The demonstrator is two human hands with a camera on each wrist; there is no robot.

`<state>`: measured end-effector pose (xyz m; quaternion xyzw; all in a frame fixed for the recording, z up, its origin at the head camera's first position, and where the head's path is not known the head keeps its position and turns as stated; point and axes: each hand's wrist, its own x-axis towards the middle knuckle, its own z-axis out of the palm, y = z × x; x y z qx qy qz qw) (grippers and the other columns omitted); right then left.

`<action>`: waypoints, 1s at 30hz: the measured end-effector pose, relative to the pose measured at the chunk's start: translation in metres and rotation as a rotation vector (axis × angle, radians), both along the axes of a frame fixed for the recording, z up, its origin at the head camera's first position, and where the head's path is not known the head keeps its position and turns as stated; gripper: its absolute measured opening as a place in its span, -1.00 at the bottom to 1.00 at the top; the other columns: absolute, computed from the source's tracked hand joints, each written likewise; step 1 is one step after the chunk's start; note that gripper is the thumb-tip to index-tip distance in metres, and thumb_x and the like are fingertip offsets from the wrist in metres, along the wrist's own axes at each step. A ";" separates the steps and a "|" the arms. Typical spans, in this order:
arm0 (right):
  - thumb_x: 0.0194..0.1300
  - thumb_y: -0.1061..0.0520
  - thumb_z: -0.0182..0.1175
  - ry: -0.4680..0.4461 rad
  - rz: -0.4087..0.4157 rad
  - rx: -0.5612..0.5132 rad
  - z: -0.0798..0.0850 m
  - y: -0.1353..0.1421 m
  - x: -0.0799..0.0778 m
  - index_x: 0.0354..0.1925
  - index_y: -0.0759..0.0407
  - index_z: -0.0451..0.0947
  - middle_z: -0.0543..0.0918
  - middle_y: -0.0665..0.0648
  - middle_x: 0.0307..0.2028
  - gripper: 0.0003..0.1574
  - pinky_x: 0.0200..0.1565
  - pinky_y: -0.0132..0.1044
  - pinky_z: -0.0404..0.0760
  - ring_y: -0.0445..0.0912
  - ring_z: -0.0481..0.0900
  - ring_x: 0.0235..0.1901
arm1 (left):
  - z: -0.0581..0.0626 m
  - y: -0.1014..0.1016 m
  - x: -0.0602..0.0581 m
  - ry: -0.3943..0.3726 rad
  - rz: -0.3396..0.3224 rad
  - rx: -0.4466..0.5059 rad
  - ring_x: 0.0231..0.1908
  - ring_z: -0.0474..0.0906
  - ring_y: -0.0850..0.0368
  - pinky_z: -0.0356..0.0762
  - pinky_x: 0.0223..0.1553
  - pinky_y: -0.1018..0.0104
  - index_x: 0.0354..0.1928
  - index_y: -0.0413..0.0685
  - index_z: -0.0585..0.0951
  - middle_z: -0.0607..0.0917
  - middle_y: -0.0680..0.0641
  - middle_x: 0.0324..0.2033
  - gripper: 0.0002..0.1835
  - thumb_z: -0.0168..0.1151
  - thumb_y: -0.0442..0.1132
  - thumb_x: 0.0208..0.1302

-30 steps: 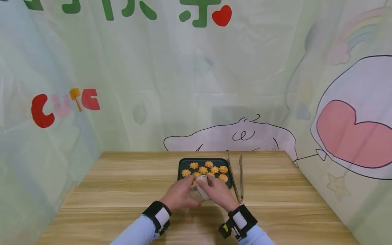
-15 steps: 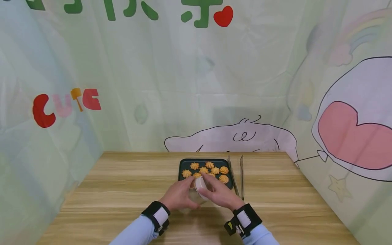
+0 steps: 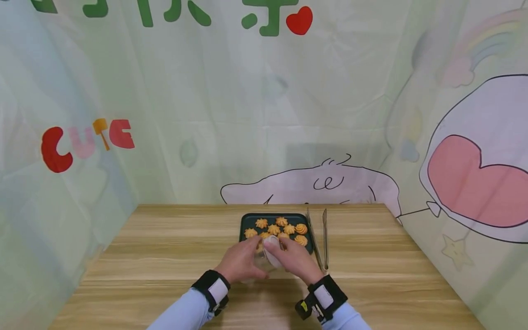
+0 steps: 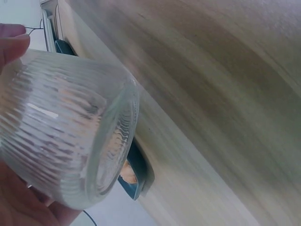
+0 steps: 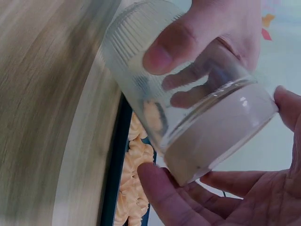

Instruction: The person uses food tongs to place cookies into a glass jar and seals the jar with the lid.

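Note:
My left hand (image 3: pixel 241 262) grips a clear ribbed glass jar (image 4: pixel 70 127) around its side, its thumb across the glass in the right wrist view. The jar is held tilted, its white lid (image 5: pixel 221 134) towards my right hand (image 3: pixel 297 259). That hand holds the lid by its edge, thumb and fingers spread around the rim. The lid sits on the jar's mouth. Fingers show through the glass. Just beyond both hands lies a dark green tray (image 3: pixel 272 214) with several piped, swirl-shaped cookies (image 3: pixel 281 221), its near part hidden by the hands.
Metal tongs (image 3: pixel 326 238) lie spread beside the tray's right edge, their bend towards me. All of this is on a wood-grain table (image 3: pixel 177 243). A printed cloth backdrop (image 3: pixel 198 91) rises behind and along both sides.
My right hand and wrist shifted slightly right with the fingers re-spread on the lid, then came back left. The left hand and jar stay nearly in place.

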<state>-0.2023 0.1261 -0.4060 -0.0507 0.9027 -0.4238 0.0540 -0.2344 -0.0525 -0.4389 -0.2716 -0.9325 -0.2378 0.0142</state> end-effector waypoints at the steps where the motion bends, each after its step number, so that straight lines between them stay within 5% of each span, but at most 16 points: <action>1: 0.32 -0.44 0.00 -0.003 0.009 -0.007 0.000 0.000 0.000 0.27 0.35 0.35 0.62 0.32 -0.06 -0.02 -0.40 -0.13 0.63 -0.01 0.56 -0.31 | 0.000 0.000 0.000 0.002 -0.003 -0.001 -0.21 0.51 0.18 0.62 -0.19 0.18 0.15 -0.08 0.44 0.64 -0.05 -0.06 -0.10 0.60 0.10 -0.30; 5: 0.33 -0.40 0.02 0.000 0.046 -0.016 0.001 0.003 -0.002 0.23 0.36 0.39 0.63 0.27 -0.13 -0.07 -0.45 -0.21 0.58 -0.07 0.53 -0.37 | -0.001 0.000 0.000 0.001 -0.012 -0.004 -0.22 0.50 0.20 0.62 -0.21 0.19 0.14 -0.07 0.44 0.64 -0.04 -0.06 -0.12 0.59 0.09 -0.29; 11: 0.35 -0.32 0.06 0.056 0.100 -0.003 -0.003 0.012 -0.005 0.30 0.36 0.32 0.54 0.34 0.11 -0.09 -0.12 0.03 0.60 0.05 0.52 -0.06 | 0.003 0.001 0.000 -0.010 -0.016 -0.010 -0.21 0.50 0.21 0.62 -0.18 0.18 0.15 -0.03 0.43 0.63 -0.02 -0.05 -0.11 0.60 0.10 -0.29; 19: 0.27 -0.05 0.28 0.061 0.283 -0.138 -0.008 0.030 -0.009 0.45 0.04 0.15 0.20 0.30 0.39 -0.11 0.12 0.26 0.42 0.17 0.28 0.20 | 0.001 0.000 -0.002 -0.028 -0.021 0.006 -0.18 0.49 0.20 0.60 -0.13 0.15 0.25 -0.10 0.39 0.62 -0.03 -0.03 -0.01 0.57 0.13 -0.28; 26: 0.29 -0.30 0.16 0.033 0.139 -0.091 -0.006 0.025 -0.010 0.47 0.19 0.05 0.24 0.35 0.37 0.03 0.10 0.27 0.43 0.20 0.31 0.21 | 0.002 0.002 -0.002 -0.008 -0.013 -0.008 -0.12 0.50 0.15 0.59 -0.06 0.09 0.25 -0.12 0.39 0.61 -0.09 0.04 0.00 0.58 0.13 -0.28; 30: 0.28 -0.47 0.02 -0.029 0.046 -0.068 -0.004 0.017 -0.011 0.42 0.32 0.11 0.41 0.41 0.24 0.13 -0.09 0.13 0.61 0.13 0.50 0.01 | 0.003 0.002 -0.002 0.017 -0.010 -0.027 -0.07 0.50 0.12 0.58 -0.02 0.06 0.24 -0.12 0.40 0.60 -0.11 0.08 -0.01 0.60 0.12 -0.28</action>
